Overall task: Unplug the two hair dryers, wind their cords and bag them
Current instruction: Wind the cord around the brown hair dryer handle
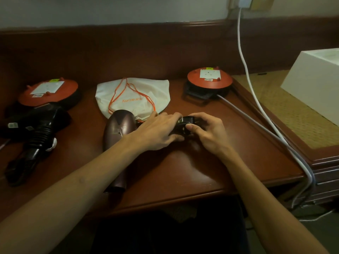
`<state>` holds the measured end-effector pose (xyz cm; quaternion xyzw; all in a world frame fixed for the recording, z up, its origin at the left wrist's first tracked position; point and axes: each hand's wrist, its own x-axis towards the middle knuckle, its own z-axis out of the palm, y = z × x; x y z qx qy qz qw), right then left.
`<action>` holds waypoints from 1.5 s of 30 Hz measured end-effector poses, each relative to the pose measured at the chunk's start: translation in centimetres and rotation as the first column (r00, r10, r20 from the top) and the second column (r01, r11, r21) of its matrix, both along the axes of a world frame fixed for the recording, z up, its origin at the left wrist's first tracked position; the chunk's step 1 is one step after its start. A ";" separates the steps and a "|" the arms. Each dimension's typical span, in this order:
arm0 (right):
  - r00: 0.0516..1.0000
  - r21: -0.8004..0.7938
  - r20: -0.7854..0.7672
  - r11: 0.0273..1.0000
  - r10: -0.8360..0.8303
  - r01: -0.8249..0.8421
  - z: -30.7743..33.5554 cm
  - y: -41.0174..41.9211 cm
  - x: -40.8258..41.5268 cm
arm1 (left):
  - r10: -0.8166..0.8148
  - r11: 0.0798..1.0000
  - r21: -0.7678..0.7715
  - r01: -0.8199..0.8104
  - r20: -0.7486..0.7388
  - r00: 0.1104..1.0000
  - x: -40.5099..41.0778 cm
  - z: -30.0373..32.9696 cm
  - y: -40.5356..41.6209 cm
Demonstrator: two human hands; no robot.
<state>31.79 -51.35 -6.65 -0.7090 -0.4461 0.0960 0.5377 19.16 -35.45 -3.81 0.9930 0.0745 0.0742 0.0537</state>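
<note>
Dim warm light, soft glare on polished wood, wide-angle edge bending

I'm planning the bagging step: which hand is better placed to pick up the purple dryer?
Probably the left hand: its forearm crosses right over the purple dryer, while the right hand sits farther away, holding the wound cord.

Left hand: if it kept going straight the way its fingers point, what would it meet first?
The left hand points right, at the black wound cord bundle it already touches; just beyond is the right hand. Depth is unclear.
</note>
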 end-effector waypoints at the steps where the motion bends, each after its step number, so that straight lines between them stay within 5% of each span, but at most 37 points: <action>1: 0.999 -0.019 -0.045 1.000 0.009 -0.010 0.2 -0.1 0.4 | 0.009 1.000 -0.013 -0.009 0.000 1.000 0.1 -0.1 -0.1; 4: 0.946 0.003 -0.308 0.994 0.102 -0.106 1.9 -0.4 1.2 | 0.029 0.998 -0.060 -0.029 -0.003 1.000 0.2 -0.1 -0.1; 10: 0.969 -0.280 0.039 0.934 0.242 -0.222 3.7 0.0 1.5 | 0.040 0.985 -0.167 -0.042 -0.015 0.999 0.3 0.2 0.3; 19: 0.966 -0.190 0.256 0.982 0.025 0.024 2.4 1.7 0.4 | 0.033 0.934 -0.358 0.006 0.102 0.994 -0.4 0.8 0.5; 28: 0.997 -0.092 -0.058 0.994 -0.058 0.052 2.0 2.4 1.2 | 0.002 0.918 -0.391 0.071 0.183 0.983 -0.4 0.9 0.5; 37: 0.965 -0.108 -0.246 0.992 -0.090 0.065 1.1 1.6 1.5 | -0.191 0.952 -0.176 0.250 0.297 0.935 -0.7 1.1 0.4; 45: 0.969 -0.093 0.243 0.996 0.037 -0.015 0.4 -2.1 -1.0 | -0.192 0.963 -0.125 0.238 0.299 0.935 -0.6 1.1 0.6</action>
